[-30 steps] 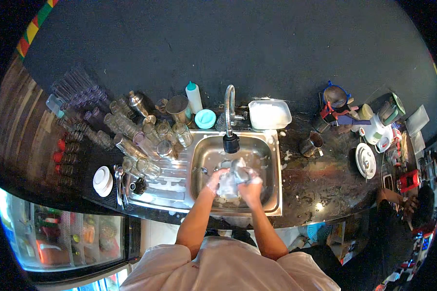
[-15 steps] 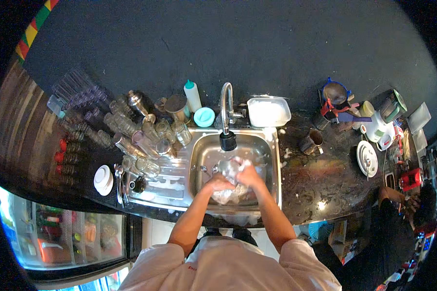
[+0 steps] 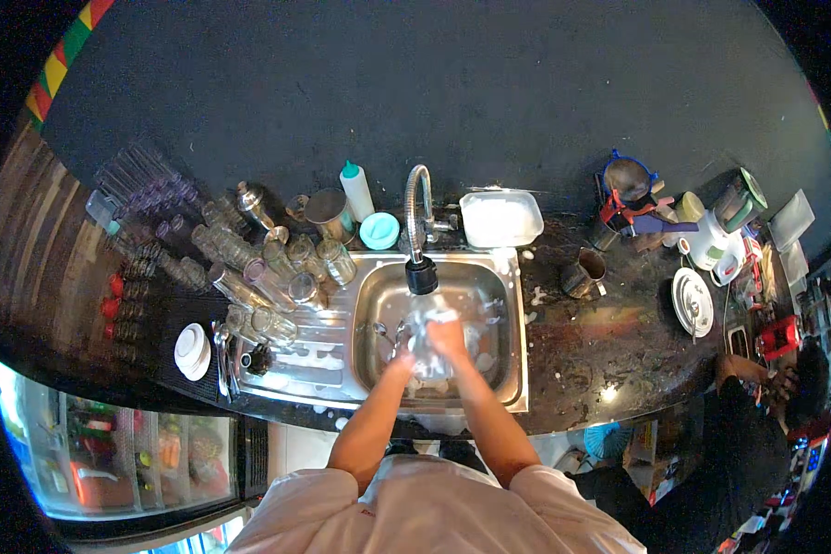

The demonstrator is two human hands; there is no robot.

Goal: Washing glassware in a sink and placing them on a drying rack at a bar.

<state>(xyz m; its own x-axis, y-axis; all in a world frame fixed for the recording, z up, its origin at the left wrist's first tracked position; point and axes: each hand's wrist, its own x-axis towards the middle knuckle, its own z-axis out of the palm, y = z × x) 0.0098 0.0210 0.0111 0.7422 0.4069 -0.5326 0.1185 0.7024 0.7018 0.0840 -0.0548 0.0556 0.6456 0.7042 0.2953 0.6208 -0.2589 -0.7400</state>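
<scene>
I am looking down, through the head camera, on two bare hands which work inside the metal sink (image 3: 388, 286). A clear, foamy thing (image 3: 421, 343) is between them, low in the basin, in front of the tap (image 3: 414, 212); it is so blurred that I cannot name its shape. The right hand (image 3: 446, 336) lies upon it, with the fingers bent downward, and the left hand (image 3: 403, 358) is close at its near left side. Because of the blur, I cannot tell if the fingers of either hand are wide, narrow or closed around it.

The black spray head (image 3: 422, 275) of the tap hangs just beyond the hands. To the left, on the ribbed drainboard (image 3: 291, 365), I see foam and several clear glasses (image 3: 303, 288), some of them leaning. Behind the sink, on the dark counter (image 3: 609, 342), stand a white bottle (image 3: 357, 192) with a turquoise cap, a round turquoise container (image 3: 379, 231) and a translucent box (image 3: 501, 219). On the right I notice a metal pitcher (image 3: 582, 272) and, farther away, white plates (image 3: 692, 303).
</scene>
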